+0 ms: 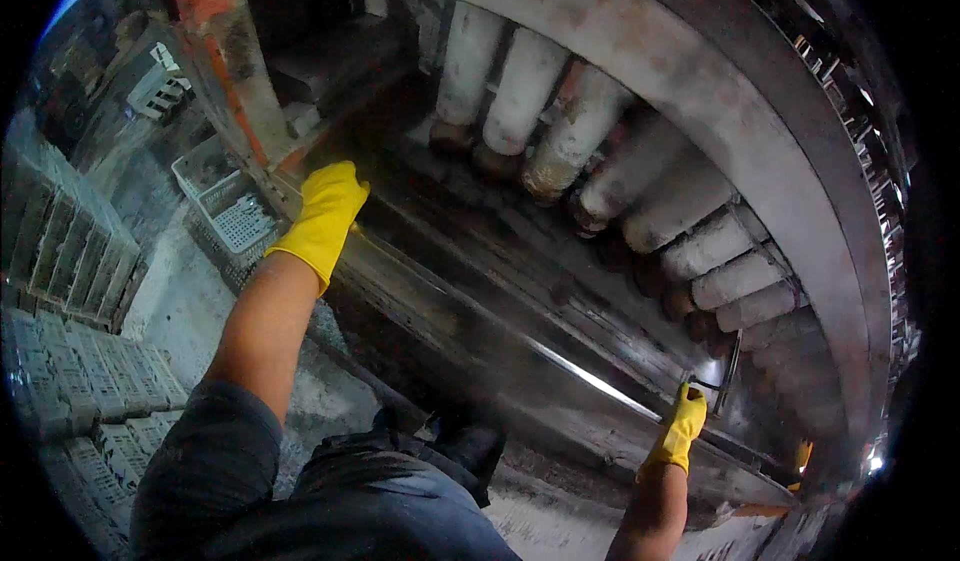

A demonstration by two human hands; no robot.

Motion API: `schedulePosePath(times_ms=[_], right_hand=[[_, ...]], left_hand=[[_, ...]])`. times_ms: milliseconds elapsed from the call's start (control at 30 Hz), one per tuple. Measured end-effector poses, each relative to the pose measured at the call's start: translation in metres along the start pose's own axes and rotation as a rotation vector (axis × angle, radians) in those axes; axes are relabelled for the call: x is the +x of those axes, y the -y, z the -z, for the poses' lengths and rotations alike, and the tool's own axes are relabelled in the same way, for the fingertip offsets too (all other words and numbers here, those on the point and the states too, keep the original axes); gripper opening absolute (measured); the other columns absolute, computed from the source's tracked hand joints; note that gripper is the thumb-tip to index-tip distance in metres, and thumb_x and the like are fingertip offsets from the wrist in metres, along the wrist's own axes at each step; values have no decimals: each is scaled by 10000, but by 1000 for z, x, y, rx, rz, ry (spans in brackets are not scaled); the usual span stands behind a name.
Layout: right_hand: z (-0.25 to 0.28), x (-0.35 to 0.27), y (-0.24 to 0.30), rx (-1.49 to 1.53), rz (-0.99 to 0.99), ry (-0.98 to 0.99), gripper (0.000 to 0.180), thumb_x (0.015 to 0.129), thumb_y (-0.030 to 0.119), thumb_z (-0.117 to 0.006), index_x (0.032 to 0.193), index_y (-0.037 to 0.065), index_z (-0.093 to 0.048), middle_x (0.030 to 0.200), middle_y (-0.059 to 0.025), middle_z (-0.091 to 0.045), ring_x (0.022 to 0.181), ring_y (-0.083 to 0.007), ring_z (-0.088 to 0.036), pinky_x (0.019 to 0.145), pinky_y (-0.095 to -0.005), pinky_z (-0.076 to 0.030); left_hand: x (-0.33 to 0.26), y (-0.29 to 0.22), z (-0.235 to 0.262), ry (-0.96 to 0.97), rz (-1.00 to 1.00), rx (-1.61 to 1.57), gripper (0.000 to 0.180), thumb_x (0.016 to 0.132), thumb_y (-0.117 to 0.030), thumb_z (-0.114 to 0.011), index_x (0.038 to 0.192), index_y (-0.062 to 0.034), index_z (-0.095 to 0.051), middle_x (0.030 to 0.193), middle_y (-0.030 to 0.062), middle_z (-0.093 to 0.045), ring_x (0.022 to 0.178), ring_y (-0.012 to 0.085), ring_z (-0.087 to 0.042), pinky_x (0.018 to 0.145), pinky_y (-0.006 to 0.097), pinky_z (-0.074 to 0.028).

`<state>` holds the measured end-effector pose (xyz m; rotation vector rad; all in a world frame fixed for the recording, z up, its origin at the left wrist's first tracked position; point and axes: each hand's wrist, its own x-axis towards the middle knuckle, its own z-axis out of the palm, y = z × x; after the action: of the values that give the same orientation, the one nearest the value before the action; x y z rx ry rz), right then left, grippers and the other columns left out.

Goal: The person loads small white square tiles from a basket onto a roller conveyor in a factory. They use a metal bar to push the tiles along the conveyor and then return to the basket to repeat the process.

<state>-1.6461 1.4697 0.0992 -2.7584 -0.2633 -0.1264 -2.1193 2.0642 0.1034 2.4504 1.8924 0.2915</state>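
Observation:
My left hand (330,211), in a yellow rubber glove, is closed at the near edge of the machine's long dark metal ledge (400,271). Whatever its fingers hold, if anything, is hidden. Farther right along the same ledge, my right hand (684,429), gloved in yellow too, is closed around the end of a thin dark bent rod (733,366). Beside that rod a bright patch shines on the metal. Between my hands a shiny metal strip (590,379) runs along the ledge. Beyond it hangs a row of dusty whitish cylinders (575,126) with dark lower ends.
A broad pale metal beam (700,56) spans above the cylinders. An orange-marked post (225,61) rises at the upper left. Plastic baskets (238,223) with pale pieces stand left of my left arm. Stacked crates (75,221) and pale slotted trays (100,366) fill the far left.

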Motion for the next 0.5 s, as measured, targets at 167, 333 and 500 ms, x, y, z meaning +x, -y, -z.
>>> schedulePosePath(times_ms=[167, 333, 500], right_hand=[[8, -4, 24, -21, -18, 71, 519, 933, 482, -610, 1114, 3, -698, 1112, -188, -727, 1042, -377, -677, 885, -440, -505], [3, 4, 12, 31, -62, 87, 459, 947, 432, -592, 1088, 8, -697, 1098, -193, -723, 966, -386, -687, 836, -444, -517], [43, -28, 70, 86, -26, 111, 453, 952, 423, -589, 1083, 2, -692, 1092, -198, -715, 968, -384, -674, 855, -440, -510]], left_hand=[[3, 5, 7, -10, 15, -34, 464, 851, -441, -684, 1186, -120, -690, 1222, 163, -675, 1132, 381, -631, 950, 501, -503], [3, 0, 15, 17, 33, -28, 535, 883, -511, -647, 1211, -90, -681, 1211, 169, -684, 1137, 369, -636, 971, 469, -504], [0, -3, 25, -31, 78, -117, 346, 877, -363, -626, 1109, -134, -740, 1172, 175, -701, 1110, 390, -652, 949, 486, -518]])
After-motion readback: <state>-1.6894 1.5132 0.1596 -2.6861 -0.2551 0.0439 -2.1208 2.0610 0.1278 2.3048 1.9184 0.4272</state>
